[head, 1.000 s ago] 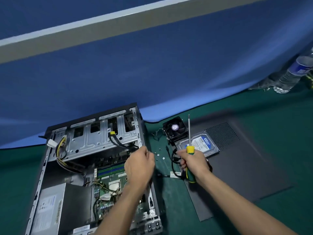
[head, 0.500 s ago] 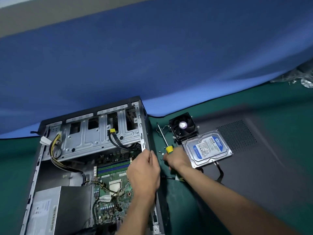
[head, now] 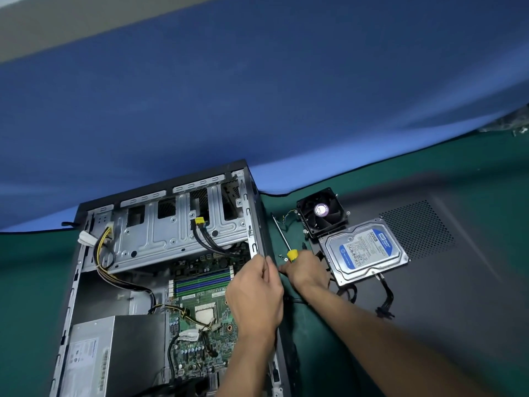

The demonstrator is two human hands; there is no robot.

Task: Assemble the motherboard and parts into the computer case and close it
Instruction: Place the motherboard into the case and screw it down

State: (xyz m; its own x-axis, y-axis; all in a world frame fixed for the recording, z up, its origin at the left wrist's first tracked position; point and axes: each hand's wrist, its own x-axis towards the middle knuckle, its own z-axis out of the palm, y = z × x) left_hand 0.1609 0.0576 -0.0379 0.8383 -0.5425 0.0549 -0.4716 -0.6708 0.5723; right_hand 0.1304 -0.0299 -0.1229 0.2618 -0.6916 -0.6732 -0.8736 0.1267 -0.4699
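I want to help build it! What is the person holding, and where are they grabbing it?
The right hand grips the screwdriver by its yellow-topped handle. The left hand seems to pinch something tiny; too small to tell.

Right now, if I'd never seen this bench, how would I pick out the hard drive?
Start at the open computer case on the green mat, then look right to the dark side panel lying flat. The hard drive rests on that panel's near-left corner, just below the black cooling fan. It is the only flat silver slab with a blue and white label.
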